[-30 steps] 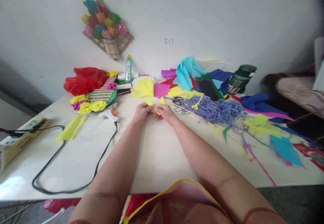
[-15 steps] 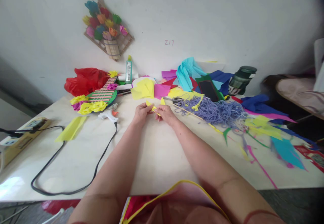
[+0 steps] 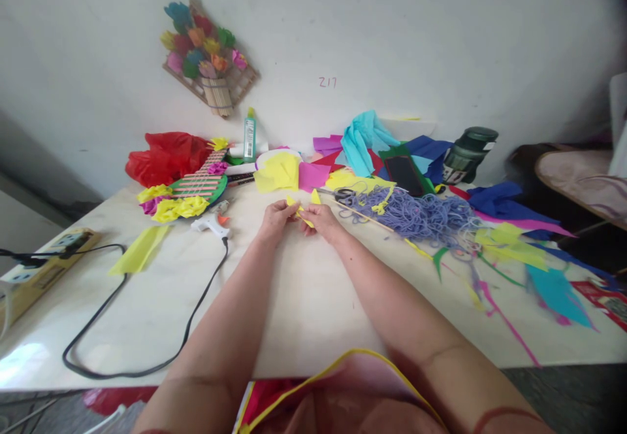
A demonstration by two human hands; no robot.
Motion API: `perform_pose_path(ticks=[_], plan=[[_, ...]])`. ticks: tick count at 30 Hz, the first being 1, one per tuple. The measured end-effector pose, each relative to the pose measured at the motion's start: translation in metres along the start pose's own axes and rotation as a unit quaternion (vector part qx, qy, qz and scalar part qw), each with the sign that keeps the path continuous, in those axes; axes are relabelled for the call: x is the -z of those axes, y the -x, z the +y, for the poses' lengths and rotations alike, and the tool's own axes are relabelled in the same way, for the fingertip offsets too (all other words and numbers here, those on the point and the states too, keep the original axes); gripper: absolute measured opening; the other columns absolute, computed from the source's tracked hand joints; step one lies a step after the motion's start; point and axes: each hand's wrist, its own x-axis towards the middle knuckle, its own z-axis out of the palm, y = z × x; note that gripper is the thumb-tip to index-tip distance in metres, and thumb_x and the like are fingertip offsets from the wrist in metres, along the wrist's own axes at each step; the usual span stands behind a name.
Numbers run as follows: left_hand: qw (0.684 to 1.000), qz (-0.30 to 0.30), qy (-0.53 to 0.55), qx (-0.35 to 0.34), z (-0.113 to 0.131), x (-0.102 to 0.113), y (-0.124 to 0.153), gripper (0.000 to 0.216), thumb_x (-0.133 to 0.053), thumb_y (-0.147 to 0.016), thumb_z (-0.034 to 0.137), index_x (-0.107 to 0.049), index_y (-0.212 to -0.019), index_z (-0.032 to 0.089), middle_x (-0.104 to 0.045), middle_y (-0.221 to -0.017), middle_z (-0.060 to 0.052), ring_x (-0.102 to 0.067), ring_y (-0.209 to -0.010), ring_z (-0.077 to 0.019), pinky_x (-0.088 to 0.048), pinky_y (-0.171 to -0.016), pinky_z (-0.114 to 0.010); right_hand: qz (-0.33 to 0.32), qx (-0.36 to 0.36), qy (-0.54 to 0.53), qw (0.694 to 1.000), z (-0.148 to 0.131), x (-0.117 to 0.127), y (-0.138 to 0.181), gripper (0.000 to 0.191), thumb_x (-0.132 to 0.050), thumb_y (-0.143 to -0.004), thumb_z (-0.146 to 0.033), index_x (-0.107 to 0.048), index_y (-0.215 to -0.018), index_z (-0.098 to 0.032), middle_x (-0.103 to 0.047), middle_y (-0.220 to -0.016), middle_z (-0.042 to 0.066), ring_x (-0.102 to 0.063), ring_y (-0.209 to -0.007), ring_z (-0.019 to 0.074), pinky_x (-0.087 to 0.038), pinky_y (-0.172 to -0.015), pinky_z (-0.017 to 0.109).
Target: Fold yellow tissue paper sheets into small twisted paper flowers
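Observation:
Both of my hands meet over the middle of the table, with a small piece of yellow crepe paper [image 3: 294, 206] pinched between them. My left hand [image 3: 277, 219] grips its left part with thumb and fingers closed. My right hand [image 3: 320, 219] pinches the right part, and a yellow tip stands up above its knuckles. Much of the paper is hidden by the fingers. Just beyond lie a yellow sheet [image 3: 277, 172] and a pink sheet [image 3: 313, 176]. Scissors [image 3: 343, 193] rest right of my right hand, beside a heap of purple yarn [image 3: 416, 215] and a thin wooden stick [image 3: 365, 217].
At left are a white glue gun [image 3: 210, 226] with a looping black cord, a power strip [image 3: 49, 270], a yellow paper strip [image 3: 140, 250] and a flower-trimmed craft [image 3: 196, 189]. A green glue bottle [image 3: 249, 136], a phone [image 3: 404, 176] and a dark jar [image 3: 469, 156] stand or lie behind.
My hands have barely shifted; the fingers of my left hand and the yellow paper in them have turned slightly. The rest of the table looks the same.

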Motion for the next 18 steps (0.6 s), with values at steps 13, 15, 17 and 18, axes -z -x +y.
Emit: perform_pose_path(ticks=[13,15,17,18], plan=[[0.994,0.078,-0.065,-0.037,0.0016,-0.0006,-0.0023,0.029,-0.068,-0.059,0.039,-0.056,-0.058,0.013,-0.052,-0.045,0.002,-0.046,-0.041,-0.0069,-0.04,-0.046,-0.02,-0.001,0.004,0.0,1.0,0.0026,-0.0008,-0.0018,0.017,-0.048,-0.075,-0.018,-0.048,-0.058,-0.015,-0.053,-0.037,-0.004,-0.042,-0.027,0.0066,-0.032,-0.032,0.016],[0.993,0.086,-0.064,-0.039,0.0015,0.0005,-0.003,0.03,-0.067,-0.06,0.04,-0.057,-0.063,0.012,-0.053,-0.046,0.001,-0.047,-0.041,-0.0075,-0.042,-0.047,-0.021,-0.001,0.006,0.0,1.0,0.0031,-0.0004,-0.0016,0.016,-0.048,-0.075,-0.018,-0.048,-0.059,-0.015,-0.053,-0.037,-0.004,-0.042,-0.027,0.0065,-0.032,-0.032,0.016],[0.993,0.097,-0.05,-0.043,0.001,0.0021,-0.0037,0.03,-0.066,-0.062,0.041,-0.058,-0.067,0.012,-0.054,-0.049,0.001,-0.049,-0.042,-0.008,-0.043,-0.047,-0.022,-0.002,0.007,0.002,1.0,0.003,-0.0002,-0.0012,0.016,-0.049,-0.074,-0.018,-0.048,-0.059,-0.015,-0.052,-0.036,-0.004,-0.042,-0.027,0.0066,-0.032,-0.032,0.016],[0.993,0.1,-0.042,-0.045,0.0005,0.0029,-0.004,0.03,-0.065,-0.063,0.041,-0.059,-0.069,0.012,-0.055,-0.051,0.001,-0.049,-0.043,-0.008,-0.043,-0.047,-0.022,-0.002,0.008,0.004,1.0,0.0029,-0.0002,-0.001,0.015,-0.049,-0.074,-0.018,-0.049,-0.059,-0.015,-0.052,-0.036,-0.004,-0.042,-0.027,0.0066,-0.032,-0.032,0.016]])
